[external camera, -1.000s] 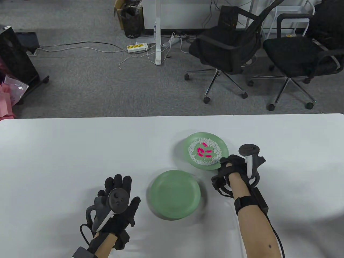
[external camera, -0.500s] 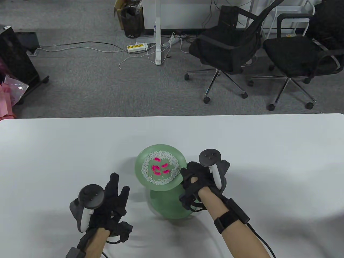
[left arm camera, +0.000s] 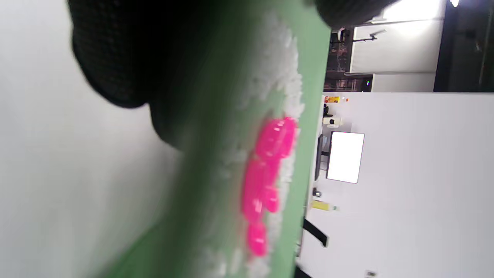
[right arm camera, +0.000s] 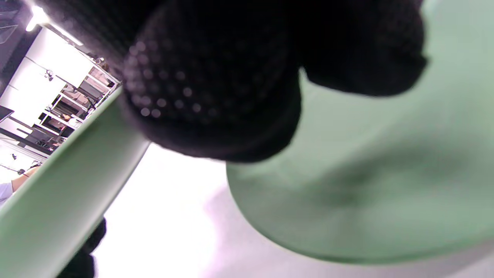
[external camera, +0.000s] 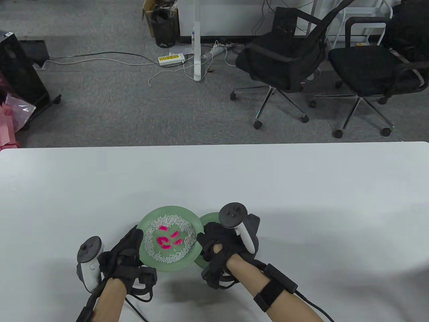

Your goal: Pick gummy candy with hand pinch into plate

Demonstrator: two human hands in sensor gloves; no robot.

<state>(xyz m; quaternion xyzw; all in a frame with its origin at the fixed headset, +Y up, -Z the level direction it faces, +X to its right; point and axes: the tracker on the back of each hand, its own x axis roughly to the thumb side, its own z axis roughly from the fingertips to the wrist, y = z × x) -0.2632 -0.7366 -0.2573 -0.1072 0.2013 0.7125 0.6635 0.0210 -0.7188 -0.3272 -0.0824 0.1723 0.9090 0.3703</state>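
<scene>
A green plate (external camera: 150,218) heaped with white rice and several pink gummy candies (external camera: 166,239) is held just above the table, near the front edge. My right hand (external camera: 206,243) grips its right rim. My left hand (external camera: 132,241) holds its left rim, fingers along the edge. A second, empty green plate (external camera: 210,219) lies on the table, mostly hidden under my right hand. The left wrist view shows the gummies (left arm camera: 266,177) on the rice up close. The right wrist view shows the held plate's rim (right arm camera: 58,189) above the empty plate (right arm camera: 366,193).
The white table (external camera: 301,188) stretches wide to the back and both sides. Behind its far edge is grey floor with two black office chairs (external camera: 281,63), cables and a power strip.
My right hand has carried the filled plate from the right middle of the table left and toward the front, over the empty plate. My left hand turned and took hold of its left rim.
</scene>
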